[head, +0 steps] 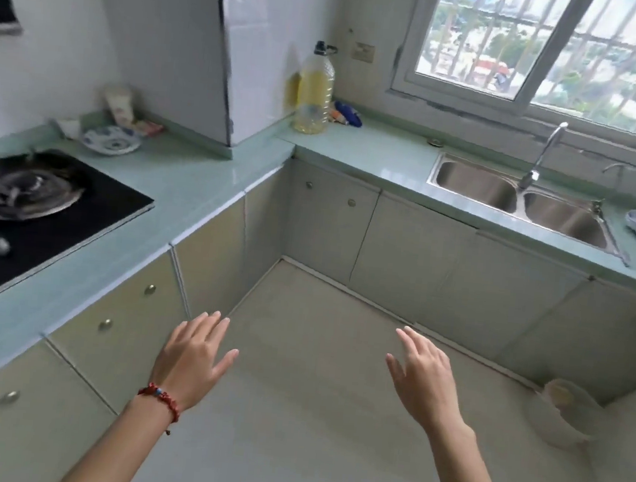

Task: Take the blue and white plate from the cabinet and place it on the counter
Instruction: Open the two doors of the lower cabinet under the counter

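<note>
Two bare hands, left (192, 357) and right (423, 379), spread empty above matte floor; round patterned plate (111, 139) on glossy green counter (197, 186).

A home kitchen. Shown by a pale green counter (197, 190) in an L, past the left hand (190, 360); a gas stove (28, 209) up left of that hand; a steel double sink (522, 202) with a tap (546, 154) beyond the right hand (425, 383); an oil bottle (315, 89) far ahead; cabinet doors (416, 250) below.
</note>
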`<state>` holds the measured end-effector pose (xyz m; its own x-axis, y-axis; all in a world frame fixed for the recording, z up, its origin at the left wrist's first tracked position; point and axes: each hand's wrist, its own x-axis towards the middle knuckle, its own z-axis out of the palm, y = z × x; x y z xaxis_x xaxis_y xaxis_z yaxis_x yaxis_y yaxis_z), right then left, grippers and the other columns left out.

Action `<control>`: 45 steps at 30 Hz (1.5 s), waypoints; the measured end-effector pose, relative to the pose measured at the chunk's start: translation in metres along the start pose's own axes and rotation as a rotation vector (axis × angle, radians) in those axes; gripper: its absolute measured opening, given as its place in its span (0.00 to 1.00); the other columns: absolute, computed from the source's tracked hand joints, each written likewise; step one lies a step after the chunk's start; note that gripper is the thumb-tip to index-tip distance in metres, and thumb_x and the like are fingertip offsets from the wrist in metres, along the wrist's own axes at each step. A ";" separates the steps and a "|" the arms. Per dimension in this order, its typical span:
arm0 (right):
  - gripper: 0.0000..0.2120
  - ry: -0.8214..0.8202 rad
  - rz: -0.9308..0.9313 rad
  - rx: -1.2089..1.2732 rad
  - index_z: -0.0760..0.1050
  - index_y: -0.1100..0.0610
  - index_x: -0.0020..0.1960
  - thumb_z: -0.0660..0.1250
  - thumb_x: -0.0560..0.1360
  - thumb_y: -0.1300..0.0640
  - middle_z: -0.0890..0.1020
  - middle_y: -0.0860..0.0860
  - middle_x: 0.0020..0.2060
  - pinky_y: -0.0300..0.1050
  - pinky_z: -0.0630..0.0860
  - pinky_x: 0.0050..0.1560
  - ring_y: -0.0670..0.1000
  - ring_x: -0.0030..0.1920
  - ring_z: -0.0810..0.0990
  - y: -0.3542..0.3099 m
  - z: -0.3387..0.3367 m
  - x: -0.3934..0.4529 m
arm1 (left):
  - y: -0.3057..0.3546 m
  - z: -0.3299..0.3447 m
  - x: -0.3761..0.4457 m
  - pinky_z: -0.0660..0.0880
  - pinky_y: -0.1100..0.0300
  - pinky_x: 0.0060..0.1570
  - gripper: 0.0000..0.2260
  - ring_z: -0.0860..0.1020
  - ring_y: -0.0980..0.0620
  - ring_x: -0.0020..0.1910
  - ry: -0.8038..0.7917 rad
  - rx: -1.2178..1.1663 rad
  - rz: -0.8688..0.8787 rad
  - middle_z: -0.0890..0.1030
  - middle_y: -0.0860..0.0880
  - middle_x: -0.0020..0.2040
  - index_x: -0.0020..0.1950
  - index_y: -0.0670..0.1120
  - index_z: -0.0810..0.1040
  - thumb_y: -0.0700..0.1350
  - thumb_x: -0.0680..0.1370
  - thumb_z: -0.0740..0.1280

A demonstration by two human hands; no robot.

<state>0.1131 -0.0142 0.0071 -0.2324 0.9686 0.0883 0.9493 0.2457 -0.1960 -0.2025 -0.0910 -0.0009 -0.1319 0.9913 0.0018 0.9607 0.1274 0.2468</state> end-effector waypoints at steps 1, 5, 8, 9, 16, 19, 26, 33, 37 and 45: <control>0.24 -0.010 -0.052 0.016 0.60 0.56 0.71 0.57 0.78 0.50 0.64 0.52 0.72 0.45 0.55 0.71 0.50 0.72 0.61 -0.016 0.003 0.004 | -0.012 -0.005 -0.014 0.76 0.43 0.50 0.40 0.80 0.40 0.53 0.013 0.013 -0.052 0.82 0.38 0.54 0.54 0.38 0.79 0.63 0.76 0.36; 0.23 -0.055 -0.265 0.071 0.61 0.56 0.70 0.57 0.78 0.49 0.65 0.52 0.72 0.45 0.56 0.71 0.50 0.72 0.62 -0.083 0.015 0.009 | -0.060 -0.020 -0.075 0.76 0.44 0.52 0.42 0.79 0.40 0.55 0.070 0.029 -0.231 0.81 0.38 0.56 0.57 0.38 0.78 0.65 0.75 0.35; 0.23 -0.074 -0.396 0.095 0.63 0.56 0.70 0.59 0.77 0.48 0.67 0.52 0.71 0.46 0.57 0.70 0.52 0.71 0.64 -0.133 0.024 0.005 | -0.094 -0.022 -0.123 0.71 0.46 0.60 0.41 0.74 0.41 0.62 0.148 0.039 -0.349 0.77 0.40 0.62 0.62 0.40 0.74 0.67 0.72 0.37; 0.23 -0.079 -0.441 0.102 0.63 0.56 0.69 0.59 0.77 0.48 0.67 0.52 0.71 0.46 0.58 0.70 0.52 0.70 0.65 -0.152 0.027 0.001 | -0.104 -0.023 -0.141 0.69 0.46 0.61 0.39 0.73 0.42 0.63 0.166 0.045 -0.392 0.76 0.40 0.63 0.63 0.40 0.73 0.66 0.72 0.40; 0.23 -0.177 -0.735 0.136 0.63 0.55 0.69 0.59 0.77 0.48 0.69 0.53 0.70 0.48 0.60 0.69 0.54 0.69 0.66 -0.291 0.056 -0.064 | -0.169 -0.040 -0.294 0.76 0.44 0.53 0.34 0.79 0.40 0.55 0.192 0.067 -0.670 0.81 0.37 0.56 0.57 0.37 0.77 0.62 0.75 0.45; 0.23 -0.227 -0.851 0.159 0.63 0.55 0.70 0.59 0.77 0.48 0.68 0.52 0.70 0.48 0.59 0.69 0.53 0.70 0.65 -0.348 0.068 -0.106 | -0.191 -0.046 -0.362 0.77 0.43 0.50 0.33 0.80 0.39 0.52 0.169 0.055 -0.785 0.82 0.37 0.54 0.54 0.38 0.79 0.61 0.76 0.45; 0.23 -0.336 -1.048 0.179 0.60 0.54 0.71 0.57 0.78 0.48 0.66 0.52 0.72 0.47 0.57 0.70 0.52 0.71 0.63 -0.449 0.093 -0.200 | -0.232 -0.044 -0.489 0.74 0.45 0.56 0.30 0.76 0.41 0.58 0.196 0.058 -1.018 0.79 0.39 0.60 0.59 0.38 0.76 0.58 0.72 0.48; 0.23 -0.420 -1.194 0.162 0.60 0.53 0.71 0.56 0.78 0.47 0.64 0.51 0.72 0.47 0.55 0.71 0.51 0.71 0.62 -0.522 0.119 -0.247 | -0.263 -0.040 -0.547 0.78 0.43 0.47 0.26 0.81 0.40 0.50 0.195 0.002 -1.189 0.82 0.37 0.51 0.52 0.36 0.79 0.55 0.71 0.53; 0.23 -0.468 -1.274 0.163 0.60 0.53 0.71 0.55 0.78 0.48 0.64 0.51 0.73 0.46 0.54 0.71 0.50 0.72 0.60 -0.567 0.142 -0.262 | -0.290 -0.034 -0.564 0.77 0.44 0.51 0.27 0.80 0.40 0.53 0.176 -0.023 -1.259 0.82 0.38 0.54 0.55 0.37 0.78 0.56 0.71 0.52; 0.22 -0.551 -1.434 0.137 0.60 0.55 0.71 0.54 0.79 0.49 0.64 0.52 0.72 0.46 0.53 0.71 0.50 0.72 0.60 -0.647 0.191 -0.293 | -0.349 -0.022 -0.577 0.70 0.46 0.62 0.44 0.73 0.42 0.63 0.212 -0.007 -1.322 0.76 0.40 0.63 0.63 0.40 0.73 0.65 0.72 0.30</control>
<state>-0.4731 -0.4495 -0.0783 -0.9787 -0.1898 -0.0788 -0.1508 0.9236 -0.3526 -0.4667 -0.7084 -0.0670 -0.9907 0.1007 -0.0917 0.0825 0.9793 0.1848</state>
